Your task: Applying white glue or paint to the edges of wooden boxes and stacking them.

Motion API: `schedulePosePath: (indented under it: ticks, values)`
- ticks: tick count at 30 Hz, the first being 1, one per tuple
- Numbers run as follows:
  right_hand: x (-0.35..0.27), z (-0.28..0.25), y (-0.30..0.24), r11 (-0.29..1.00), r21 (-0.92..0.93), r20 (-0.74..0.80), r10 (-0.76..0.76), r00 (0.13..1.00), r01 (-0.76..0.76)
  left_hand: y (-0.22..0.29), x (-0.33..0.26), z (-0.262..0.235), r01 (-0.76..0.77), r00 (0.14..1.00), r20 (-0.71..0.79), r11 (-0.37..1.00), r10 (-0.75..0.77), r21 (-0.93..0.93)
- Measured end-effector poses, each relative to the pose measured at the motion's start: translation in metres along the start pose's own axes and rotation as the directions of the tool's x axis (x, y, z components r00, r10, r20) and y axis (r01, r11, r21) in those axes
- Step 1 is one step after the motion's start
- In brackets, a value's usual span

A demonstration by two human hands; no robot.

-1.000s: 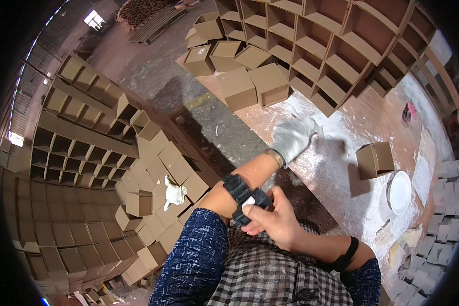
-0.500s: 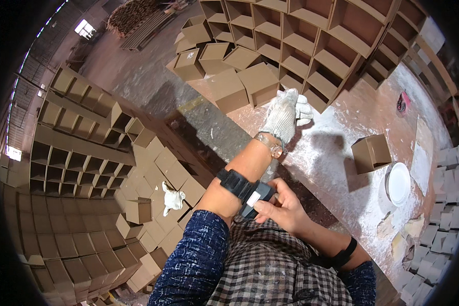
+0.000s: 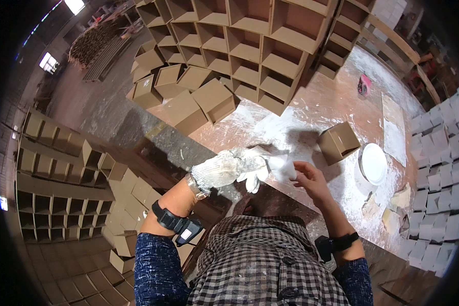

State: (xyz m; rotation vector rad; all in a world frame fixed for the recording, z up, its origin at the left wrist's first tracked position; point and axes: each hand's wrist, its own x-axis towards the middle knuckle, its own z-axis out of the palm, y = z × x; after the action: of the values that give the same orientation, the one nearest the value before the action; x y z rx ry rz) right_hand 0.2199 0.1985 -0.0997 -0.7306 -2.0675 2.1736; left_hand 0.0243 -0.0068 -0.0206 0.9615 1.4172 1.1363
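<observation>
My left hand [image 3: 234, 168] wears a knitted white work glove, soiled grey in places, and is raised in front of me at the centre. Its curled fingers meet a thin white piece [image 3: 281, 167], bright and blurred; whether it is paper, film or cloth I cannot tell. My bare right hand [image 3: 312, 182] pinches the right edge of that piece between thumb and fingers. A black strap with a small dark device [image 3: 181, 224] sits on my left forearm. Another dark band [image 3: 336, 245] circles my right forearm.
A white-dusted board [image 3: 270, 127] bears an open brown box [image 3: 339, 143], a white round tub [image 3: 373, 164] and a pink item [image 3: 363, 85]. Stacked brown boxes [image 3: 245, 71] stand ahead, more [image 3: 66, 199] at left. Rows of white pieces [image 3: 438, 188] line the right.
My right hand has left the device on my left forearm and now pinches the white piece. My left hand has come lower and turned toward the right one. The view has shifted right.
</observation>
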Motion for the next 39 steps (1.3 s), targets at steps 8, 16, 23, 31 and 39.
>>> schedulePosePath:
  ticks: [8,16,23,31,39]
  values:
    - [0.010,0.035,-0.027,0.895,0.381,0.384,0.076,0.920,-0.233,0.006,-0.007,0.000,-0.037,0.995,-0.103,0.938,0.001,-0.346]
    - [0.047,0.049,0.011,0.887,0.360,0.314,0.177,0.933,-0.289,0.017,-0.024,-0.018,-0.031,0.996,-0.083,0.870,-0.012,-0.492]
    - [0.034,0.062,-0.041,0.667,0.743,0.214,-0.156,0.964,-0.057,0.015,-0.039,-0.039,-0.069,0.997,-0.070,0.876,0.040,-0.477]
    - [0.015,0.039,-0.076,0.701,0.691,0.024,-0.267,0.963,0.177,-0.017,-0.033,-0.067,-0.031,0.881,-0.468,0.981,-0.064,-0.193]
    - [0.011,0.046,-0.095,0.939,0.342,0.016,-0.041,0.999,0.033,-0.013,-0.030,-0.035,-0.001,0.923,-0.384,0.998,0.023,0.056]
